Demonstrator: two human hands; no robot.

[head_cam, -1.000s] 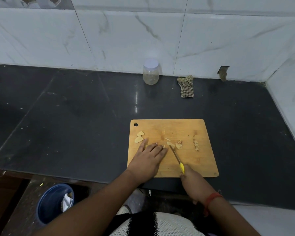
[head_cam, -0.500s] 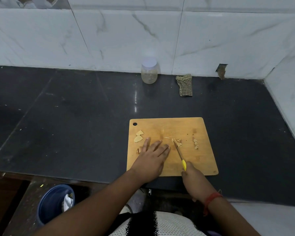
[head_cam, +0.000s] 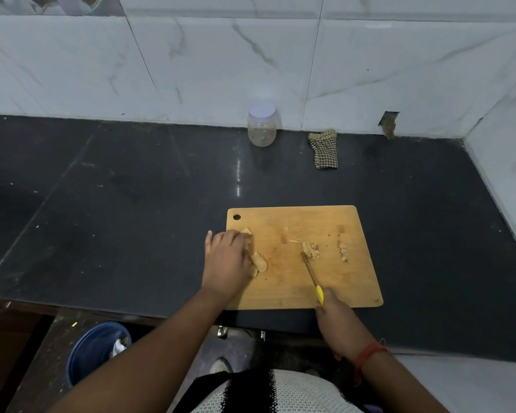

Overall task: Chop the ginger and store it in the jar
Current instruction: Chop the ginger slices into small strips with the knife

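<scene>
My left hand [head_cam: 225, 263] rests curled over ginger slices [head_cam: 258, 261] on the wooden board [head_cam: 352, 290]; my right hand [head_cam: 338, 323] grips the yellow-handled knife [head_cam: 312, 274]. The black countertop [head_cam: 116, 210] meets white marble tiles [head_cam: 385, 64], where the lidded jar [head_cam: 262, 124] stands.

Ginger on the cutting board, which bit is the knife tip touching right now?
The middle pile, just above the knife tip. The bigger slices lie by the left hand, and the small row of bits sits apart toward the board's right side.

White marble-veined wall tiles [head_cam: 209, 61]; notch [head_cam: 388, 124] at base. Black stone counter [head_cam: 108, 210], glossy light streak. Blue bin [head_cam: 93, 350] on dark floor.
</scene>
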